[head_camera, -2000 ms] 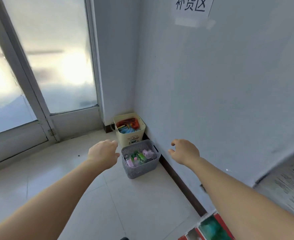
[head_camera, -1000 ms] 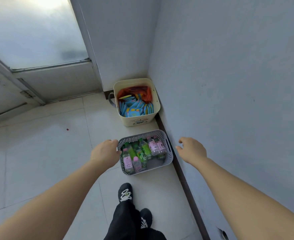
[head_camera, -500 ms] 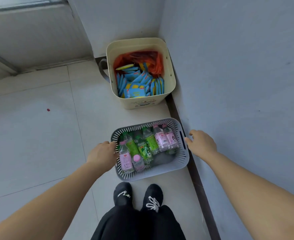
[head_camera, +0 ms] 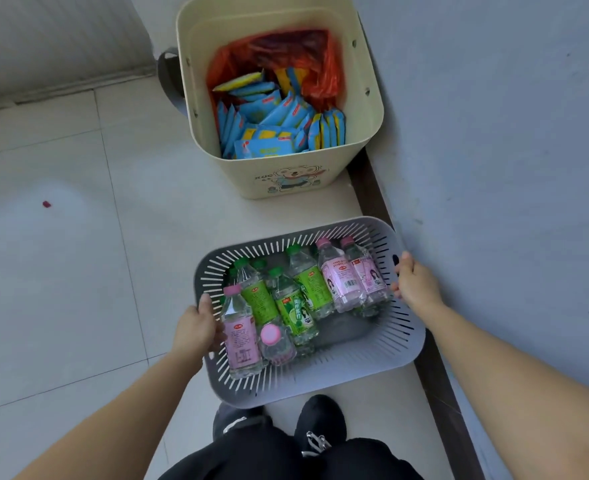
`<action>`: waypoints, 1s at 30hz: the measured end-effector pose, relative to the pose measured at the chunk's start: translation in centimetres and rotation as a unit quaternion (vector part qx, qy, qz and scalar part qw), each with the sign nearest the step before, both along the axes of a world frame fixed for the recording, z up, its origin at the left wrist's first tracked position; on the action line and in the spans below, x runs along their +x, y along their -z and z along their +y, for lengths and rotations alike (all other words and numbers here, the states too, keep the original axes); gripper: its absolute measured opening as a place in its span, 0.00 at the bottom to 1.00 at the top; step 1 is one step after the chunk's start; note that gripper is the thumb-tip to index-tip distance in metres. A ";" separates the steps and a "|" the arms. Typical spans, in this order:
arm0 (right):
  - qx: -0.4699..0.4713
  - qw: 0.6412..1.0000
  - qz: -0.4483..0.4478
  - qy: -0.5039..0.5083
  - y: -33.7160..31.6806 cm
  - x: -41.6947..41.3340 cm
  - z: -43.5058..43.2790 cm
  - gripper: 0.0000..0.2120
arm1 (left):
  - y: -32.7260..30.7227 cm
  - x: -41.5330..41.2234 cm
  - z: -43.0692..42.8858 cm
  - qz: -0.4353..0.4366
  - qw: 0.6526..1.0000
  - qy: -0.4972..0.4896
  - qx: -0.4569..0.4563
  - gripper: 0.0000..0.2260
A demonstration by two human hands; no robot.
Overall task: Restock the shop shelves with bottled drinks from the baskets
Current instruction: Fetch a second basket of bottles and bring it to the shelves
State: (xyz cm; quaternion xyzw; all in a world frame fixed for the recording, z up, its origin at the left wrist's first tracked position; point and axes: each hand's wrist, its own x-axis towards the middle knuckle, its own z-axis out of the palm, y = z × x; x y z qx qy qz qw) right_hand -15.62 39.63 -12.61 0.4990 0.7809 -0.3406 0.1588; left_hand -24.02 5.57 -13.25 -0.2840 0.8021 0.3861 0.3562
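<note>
Hands on a grey slotted plastic basket
The left hand curls over its left rim, the right hand over the right; pink- and green-labelled clear bottles lie inside.

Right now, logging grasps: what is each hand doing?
Left hand: grips the left rim of the grey basket.
Right hand: grips its right rim.

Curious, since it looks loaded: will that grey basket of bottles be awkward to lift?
Probably heavy for its size: the grey basket holds several full-looking bottles. They lie loose, so may roll and shift if tilted. Its slotted walls might flex where the left hand and right hand grip.
</note>
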 end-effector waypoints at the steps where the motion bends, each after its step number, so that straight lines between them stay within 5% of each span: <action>1: -0.024 0.999 0.007 0.024 0.3 -0.2 0.0 0.28 | 0.1 0.2 0.0 0.003 1.000 -0.023 0.015 0.22; 12: -0.017 0.997 -0.021 0.068 -4.5 2.2 -1.8 0.31 | -5.1 -0.2 -1.1 0.077 0.993 0.051 -0.073 0.23; 30: 0.075 0.980 0.069 0.169 -35.0 10.8 -7.0 0.29 | -34.1 -3.9 -0.8 0.237 0.931 0.269 -0.066 0.23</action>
